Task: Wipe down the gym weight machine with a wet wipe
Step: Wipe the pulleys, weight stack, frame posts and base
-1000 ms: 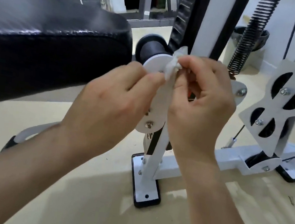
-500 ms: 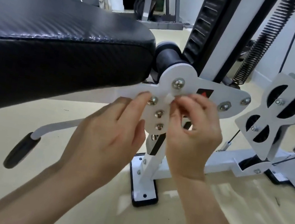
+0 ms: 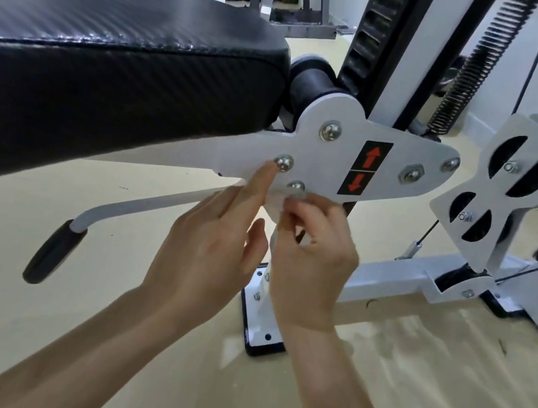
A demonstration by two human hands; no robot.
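- We see the weight machine (image 3: 388, 276) filling the upper half of the view, with its white frame running from the centre out to 3 o'clock.
- A white bracket plate (image 3: 329, 157) sits at the centre, studded with bolts. It carries a black sticker (image 3: 366, 169) with two red arrows, one pointing up and one down.
- The left grip (image 3: 212, 251) comes in from 7 o'clock. Its index finger lies straight, with the tip on the plate right against a bolt (image 3: 283, 163). The thumb stands free and we see nothing held.
- The right grip (image 3: 314, 265) comes in from 5 o'clock. Its fingers are curled tight and pinched together at the plate's lower lobe, just under another bolt (image 3: 296, 186).
- The wet wipe (image 3: 287, 202) shows only as a small pale, blurred scrap in that pinch, pressed to the plate's lower edge. We cannot make out its shape.
- The two grips sit close side by side, the left one at 9 o'clock of the right.
- A black padded seat (image 3: 110, 43) fills the 10 o'clock quarter, and its end meets a black roller (image 3: 312, 83) just behind the plate.
- Below the seat, toward 8 o'clock, a white lever ends in a black handle (image 3: 53, 249).
- A dark coil spring (image 3: 478, 60) slants up at 1 o'clock.
- At 3 o'clock stands a second white plate (image 3: 534, 203) with rounded cut-outs.
- A white foot plate (image 3: 264, 336) with a black rim rests on the pale floor (image 3: 36, 326), partly hidden behind the right wrist.
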